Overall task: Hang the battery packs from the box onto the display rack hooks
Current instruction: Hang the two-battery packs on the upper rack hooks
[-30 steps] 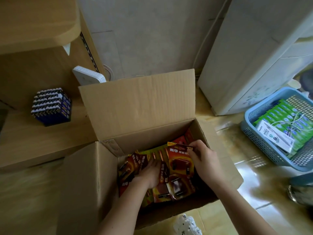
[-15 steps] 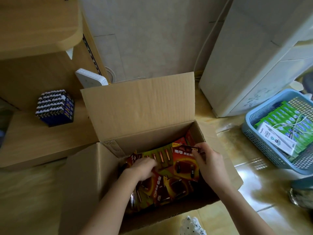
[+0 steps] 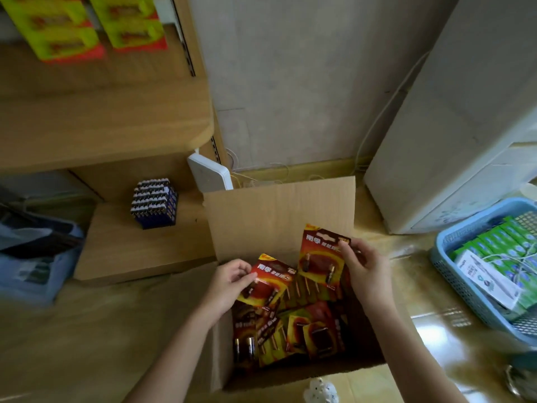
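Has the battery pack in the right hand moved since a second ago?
Yes. The right hand has lifted its battery pack up from the pile; it now overlaps the upright rear flap of the box.

Box (image 3: 279, 216): lay centre, packs (image 3: 305, 333) inside;
Shelf (image 3: 139, 251): stood left of box, battery block (image 3: 154, 203) on it;
Basket (image 3: 456, 283): sat right of box;
Cabinet (image 3: 450, 141): stood behind basket

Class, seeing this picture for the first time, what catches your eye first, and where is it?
At the centre, the left hand pinches a red battery pack and the right hand holds a second red pack, both above the open cardboard box full of more. Yellow-green packs show at the top left; a blue basket of green boxes sits at the right.
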A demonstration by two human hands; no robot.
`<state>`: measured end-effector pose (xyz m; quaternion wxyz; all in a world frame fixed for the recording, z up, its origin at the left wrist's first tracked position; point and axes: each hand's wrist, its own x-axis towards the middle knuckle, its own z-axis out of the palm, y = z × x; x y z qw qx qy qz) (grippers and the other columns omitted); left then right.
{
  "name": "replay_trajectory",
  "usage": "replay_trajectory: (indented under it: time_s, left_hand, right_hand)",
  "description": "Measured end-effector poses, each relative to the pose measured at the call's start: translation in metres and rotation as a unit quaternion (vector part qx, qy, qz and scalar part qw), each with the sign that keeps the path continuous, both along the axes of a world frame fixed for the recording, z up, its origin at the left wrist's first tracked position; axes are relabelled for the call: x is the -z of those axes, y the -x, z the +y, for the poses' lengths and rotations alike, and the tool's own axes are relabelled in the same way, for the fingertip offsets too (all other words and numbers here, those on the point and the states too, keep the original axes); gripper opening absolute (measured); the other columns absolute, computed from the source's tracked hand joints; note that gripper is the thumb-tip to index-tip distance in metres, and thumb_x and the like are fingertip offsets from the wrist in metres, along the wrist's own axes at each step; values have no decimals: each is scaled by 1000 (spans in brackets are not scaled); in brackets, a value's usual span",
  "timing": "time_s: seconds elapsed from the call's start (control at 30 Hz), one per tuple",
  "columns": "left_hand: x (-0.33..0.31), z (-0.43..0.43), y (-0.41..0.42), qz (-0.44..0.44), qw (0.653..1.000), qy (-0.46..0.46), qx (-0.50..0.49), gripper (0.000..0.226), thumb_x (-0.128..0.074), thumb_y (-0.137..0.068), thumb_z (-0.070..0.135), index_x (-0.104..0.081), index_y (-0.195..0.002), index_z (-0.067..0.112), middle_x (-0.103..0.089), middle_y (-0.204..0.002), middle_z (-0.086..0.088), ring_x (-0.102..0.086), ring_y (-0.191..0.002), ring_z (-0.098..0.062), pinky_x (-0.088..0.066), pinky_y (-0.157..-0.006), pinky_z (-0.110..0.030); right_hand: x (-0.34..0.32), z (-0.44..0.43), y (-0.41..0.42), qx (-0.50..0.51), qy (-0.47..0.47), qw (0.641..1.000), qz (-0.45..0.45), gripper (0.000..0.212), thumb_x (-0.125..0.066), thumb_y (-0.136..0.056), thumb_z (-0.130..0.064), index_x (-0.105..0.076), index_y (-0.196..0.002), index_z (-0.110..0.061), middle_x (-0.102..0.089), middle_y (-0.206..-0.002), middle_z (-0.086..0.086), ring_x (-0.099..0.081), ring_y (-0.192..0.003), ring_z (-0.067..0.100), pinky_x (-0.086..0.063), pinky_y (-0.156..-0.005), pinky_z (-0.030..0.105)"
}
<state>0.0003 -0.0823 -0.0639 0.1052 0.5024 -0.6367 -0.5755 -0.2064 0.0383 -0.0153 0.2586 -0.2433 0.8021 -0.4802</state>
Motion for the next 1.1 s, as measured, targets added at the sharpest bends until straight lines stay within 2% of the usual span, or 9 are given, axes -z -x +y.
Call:
replay_trajectory:
  time_s: [0.17, 0.3, 0.43, 0.53, 0.63, 0.73, 0.93, 1.1]
  left_hand:
    - [-133, 1, -35, 31, 991, -29, -131, 9, -59, -88, 22, -58, -88, 13, -69, -92, -2, -66, -87, -15, -49, -65, -22]
    - [-259, -1, -55, 42, 979, -8, -200, 11, -60, -87, 27, -58, -87, 16, -69, -89, 1, -65, -83, -13, -45, -63, -19]
    - [-375, -3, -84, 55, 966, -9, -253, 16, -62, -86, 29, -60, -89, 14, -70, -95, -3, -66, -91, -20, -51, -77, -31]
    - [-457, -2, -106, 74, 956, 3, -285, 18, -62, -86, 29, -60, -94, 13, -69, -98, -4, -65, -93, -19, -51, -76, -30]
    - [-527, -6, -129, 94, 947, 15, -307, 12, -60, -87, 26, -59, -91, 15, -68, -94, -1, -64, -89, -15, -49, -72, -26]
    - [-578, -14, -155, 116, 937, 31, -327, 13, -61, -87, 26, -59, -92, 14, -69, -94, -3, -65, -90, -16, -48, -71, -26]
    - [-629, -35, -204, 142, 922, 77, -351, 21, -60, -88, 21, -59, -100, 3, -69, -89, -1, -65, -81, -10, -47, -60, -17]
    - [-642, -75, -251, 165, 918, 81, -352, 14, -61, -87, 22, -61, -93, 9, -70, -88, 0, -65, -85, -15, -47, -72, -25]
  right_hand:
    - [-123, -14, -23, -37, 1, 997, -67, 35, -57, -86, -38, -62, -111, -13, -69, -100, 6, -68, -88, 17, -59, -71, 33]
    - [-245, -28, -42, -87, 20, 993, -76, 32, -54, -89, -32, -61, -112, -11, -69, -100, 5, -66, -86, 9, -49, -51, 10]
    - [-361, -44, -62, -132, 41, 989, -49, 25, -55, -88, -30, -64, -103, -12, -69, -92, 0, -67, -85, 8, -49, -54, 11]
    - [-437, -57, -79, -154, 54, 986, -42, 27, -56, -87, -34, -64, -101, -12, -70, -91, 1, -67, -83, 10, -52, -62, 18]
    - [-502, -71, -101, -184, 77, 979, -43, 20, -55, -90, -28, -63, -96, -10, -68, -84, -3, -65, -78, 5, -49, -54, 12]
    - [-548, -86, -128, -216, 100, 971, -38, 17, -53, -91, -27, -61, -96, -13, -66, -82, -10, -65, -74, 1, -49, -49, 8]
    - [-594, -119, -190, -238, 136, 961, -40, 27, -53, -90, -31, -61, -103, -9, -69, -95, 0, -65, -86, 5, -50, -53, 11]
    - [-612, -161, -235, -227, 148, 962, -16, 26, -54, -89, -34, -62, -100, -12, -69, -96, 1, -67, -91, 12, -54, -66, 22]
